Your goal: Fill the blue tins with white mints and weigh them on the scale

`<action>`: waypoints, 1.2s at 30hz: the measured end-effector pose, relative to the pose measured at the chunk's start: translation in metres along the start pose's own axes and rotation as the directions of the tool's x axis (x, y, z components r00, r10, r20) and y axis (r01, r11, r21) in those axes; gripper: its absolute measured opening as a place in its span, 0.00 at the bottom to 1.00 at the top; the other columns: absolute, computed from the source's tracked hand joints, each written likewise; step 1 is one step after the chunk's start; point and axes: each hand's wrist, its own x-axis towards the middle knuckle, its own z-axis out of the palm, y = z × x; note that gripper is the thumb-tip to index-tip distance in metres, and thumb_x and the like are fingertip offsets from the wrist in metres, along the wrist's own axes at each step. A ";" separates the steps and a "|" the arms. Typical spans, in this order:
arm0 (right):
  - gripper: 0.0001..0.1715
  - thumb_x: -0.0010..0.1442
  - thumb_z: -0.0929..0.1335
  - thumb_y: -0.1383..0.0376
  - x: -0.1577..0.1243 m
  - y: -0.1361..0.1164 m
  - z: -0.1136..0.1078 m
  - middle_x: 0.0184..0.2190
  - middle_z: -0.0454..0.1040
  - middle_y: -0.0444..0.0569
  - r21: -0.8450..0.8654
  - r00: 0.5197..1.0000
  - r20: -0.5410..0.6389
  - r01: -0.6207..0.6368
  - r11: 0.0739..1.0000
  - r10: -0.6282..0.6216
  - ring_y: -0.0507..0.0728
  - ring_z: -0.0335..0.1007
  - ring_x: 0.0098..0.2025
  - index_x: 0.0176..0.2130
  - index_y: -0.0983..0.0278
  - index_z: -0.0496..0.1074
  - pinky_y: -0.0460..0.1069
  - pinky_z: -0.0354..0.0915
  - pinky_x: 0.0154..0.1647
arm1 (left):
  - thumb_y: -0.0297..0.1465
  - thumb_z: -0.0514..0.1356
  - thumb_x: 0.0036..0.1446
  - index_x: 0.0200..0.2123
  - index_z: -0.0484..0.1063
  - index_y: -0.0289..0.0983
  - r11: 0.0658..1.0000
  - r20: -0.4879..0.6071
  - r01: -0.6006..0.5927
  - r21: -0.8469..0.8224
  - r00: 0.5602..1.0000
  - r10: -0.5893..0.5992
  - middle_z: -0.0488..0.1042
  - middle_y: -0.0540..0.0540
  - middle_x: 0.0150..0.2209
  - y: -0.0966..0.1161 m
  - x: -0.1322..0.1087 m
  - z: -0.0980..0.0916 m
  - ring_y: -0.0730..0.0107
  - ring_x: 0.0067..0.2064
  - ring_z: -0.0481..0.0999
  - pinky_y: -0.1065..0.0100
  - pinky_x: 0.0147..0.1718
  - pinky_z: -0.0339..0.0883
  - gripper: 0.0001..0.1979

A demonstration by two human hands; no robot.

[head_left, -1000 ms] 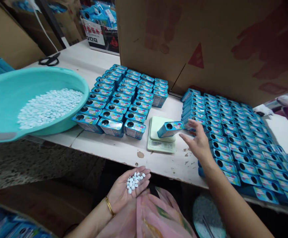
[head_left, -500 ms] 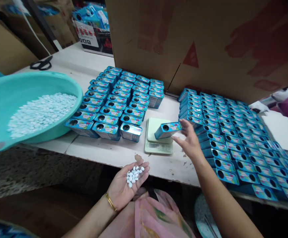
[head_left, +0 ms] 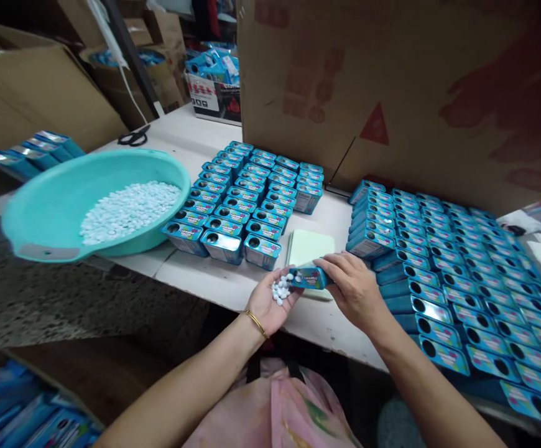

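A small heap of white candies (head_left: 280, 291) rests in the cupped palm of my left hand (head_left: 265, 309), in front of the table edge. My right hand (head_left: 355, 287) grips a blue candy tin (head_left: 310, 279) by its far end, fingers over the top and thumb beneath. The tin is tilted so that its round opening meets the candies in my left palm; white candies show at the opening. Behind the tin lies a pale green kitchen scale (head_left: 311, 244), its front part covered by the tin and my right hand.
At left a turquoise basin (head_left: 41, 186) holds many white candies. Blue tins (head_left: 224, 244) stand in rows beside it, with more rows (head_left: 438, 317) at right. A large cardboard box (head_left: 298, 56) closes off the back. Black scissors (head_left: 134, 136) lie at the far left.
My right hand has lifted the tin off the scale and brought it left and down to my left palm. My left hand has risen toward it. The view has shifted left.
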 end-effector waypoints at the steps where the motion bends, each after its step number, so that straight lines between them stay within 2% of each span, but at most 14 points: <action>1: 0.24 0.54 0.62 0.70 -0.001 0.002 0.002 0.45 0.65 0.50 -0.003 1.000 0.002 -0.009 1.000 0.009 0.59 0.58 0.48 0.51 0.60 0.59 0.58 0.51 0.54 | 0.26 0.54 0.51 0.32 0.69 0.30 1.000 -0.002 0.004 0.003 1.000 -0.004 0.74 0.44 0.29 -0.001 0.000 0.001 0.67 0.34 0.74 0.59 0.41 0.68 0.07; 4: 0.24 0.53 0.62 0.70 -0.005 0.008 0.006 0.46 0.64 0.50 0.060 0.999 -0.025 -0.042 0.997 0.043 0.59 0.58 0.48 0.50 0.61 0.59 0.57 0.53 0.52 | 0.26 0.54 0.50 0.31 0.70 0.29 1.000 -0.011 0.006 0.009 1.000 -0.005 0.74 0.42 0.30 -0.001 -0.001 0.000 0.66 0.35 0.74 0.60 0.41 0.68 0.07; 8: 0.21 0.52 0.64 0.69 -0.008 0.014 0.011 0.43 0.65 0.48 0.297 0.982 -0.089 -0.134 0.946 0.167 0.57 0.61 0.45 0.48 0.59 0.61 0.54 0.58 0.47 | 0.26 0.55 0.50 0.34 0.70 0.27 1.000 -0.018 -0.005 0.023 1.000 0.005 0.74 0.38 0.34 0.004 -0.003 -0.004 0.64 0.39 0.73 0.62 0.41 0.68 0.08; 10: 0.19 0.51 0.65 0.68 -0.007 0.018 0.019 0.39 0.67 0.47 0.462 0.954 -0.102 -0.205 0.863 0.281 0.56 0.62 0.40 0.45 0.59 0.62 0.52 0.60 0.42 | 0.26 0.54 0.50 0.35 0.70 0.27 1.000 -0.005 0.001 0.030 1.000 -0.001 0.74 0.37 0.36 0.006 -0.005 -0.005 0.62 0.41 0.73 0.62 0.42 0.67 0.09; 12: 0.18 0.50 0.66 0.66 -0.005 0.025 0.030 0.36 0.67 0.46 0.629 0.917 -0.087 -0.252 0.735 0.389 0.55 0.63 0.37 0.43 0.60 0.62 0.50 0.61 0.39 | 0.26 0.54 0.50 0.36 0.69 0.27 0.999 0.011 0.014 0.046 1.000 -0.015 0.73 0.37 0.38 0.009 -0.006 -0.005 0.60 0.43 0.71 0.62 0.42 0.67 0.10; 15: 0.19 0.48 0.67 0.65 0.000 0.034 0.045 0.35 0.67 0.44 0.803 0.875 -0.067 -0.238 0.546 0.480 0.54 0.63 0.36 0.42 0.60 0.62 0.49 0.62 0.37 | 0.27 0.54 0.51 0.38 0.69 0.28 0.997 0.017 0.029 0.069 0.999 -0.030 0.72 0.36 0.40 0.010 -0.008 -0.005 0.59 0.46 0.70 0.61 0.43 0.67 0.12; 17: 0.19 0.48 0.67 0.66 0.005 0.040 0.052 0.34 0.67 0.44 0.847 0.861 -0.071 -0.214 0.487 0.503 0.53 0.63 0.35 0.42 0.60 0.62 0.48 0.62 0.37 | 0.26 0.55 0.50 0.39 0.68 0.27 0.997 0.018 0.031 0.075 0.999 -0.033 0.72 0.36 0.41 0.011 -0.008 -0.006 0.58 0.46 0.69 0.62 0.45 0.66 0.12; 25: 0.20 0.45 0.68 0.68 0.012 0.054 0.072 0.33 0.67 0.43 0.900 0.834 -0.095 -0.162 0.405 0.544 0.52 0.65 0.34 0.40 0.61 0.63 0.49 0.63 0.39 | 0.26 0.55 0.50 0.40 0.68 0.27 0.995 -0.020 0.056 0.087 0.998 -0.054 0.71 0.35 0.43 0.009 -0.010 -0.011 0.57 0.49 0.67 0.62 0.46 0.65 0.13; 31: 0.24 0.45 0.69 0.65 0.010 0.059 0.082 0.37 0.68 0.46 0.899 0.827 -0.072 -0.188 0.396 0.558 0.54 0.65 0.38 0.43 0.63 0.61 0.50 0.62 0.42 | 0.26 0.54 0.51 0.39 0.69 0.28 0.992 -0.030 0.055 0.114 0.998 -0.051 0.72 0.35 0.42 0.010 -0.015 -0.014 0.59 0.48 0.68 0.62 0.44 0.66 0.12; 33: 0.30 0.45 0.69 0.64 0.006 0.060 0.076 0.42 0.66 0.49 0.881 0.831 -0.098 -0.184 0.436 0.548 0.55 0.64 0.43 0.47 0.63 0.59 0.52 0.61 0.45 | 0.25 0.54 0.51 0.39 0.69 0.28 0.992 -0.049 0.051 0.120 0.998 -0.045 0.72 0.36 0.41 0.012 -0.019 -0.015 0.59 0.47 0.69 0.62 0.44 0.67 0.11; 35: 0.33 0.47 0.69 0.63 0.001 0.058 0.064 0.48 0.62 0.52 0.811 0.827 -0.177 -0.184 0.555 0.534 0.56 0.59 0.49 0.51 0.62 0.56 0.53 0.57 0.50 | 0.25 0.54 0.51 0.38 0.69 0.27 0.991 -0.074 0.048 0.127 0.996 -0.039 0.72 0.36 0.41 0.014 -0.022 -0.018 0.59 0.47 0.69 0.62 0.44 0.67 0.11; 36: 0.31 0.48 0.68 0.63 -0.001 0.055 0.056 0.50 0.61 0.52 0.745 0.825 -0.232 -0.190 0.639 0.516 0.57 0.57 0.51 0.51 0.62 0.57 0.54 0.55 0.51 | 0.25 0.54 0.51 0.39 0.69 0.27 0.990 -0.085 0.050 0.132 0.996 -0.039 0.72 0.35 0.41 0.015 -0.024 -0.021 0.59 0.47 0.69 0.62 0.44 0.67 0.11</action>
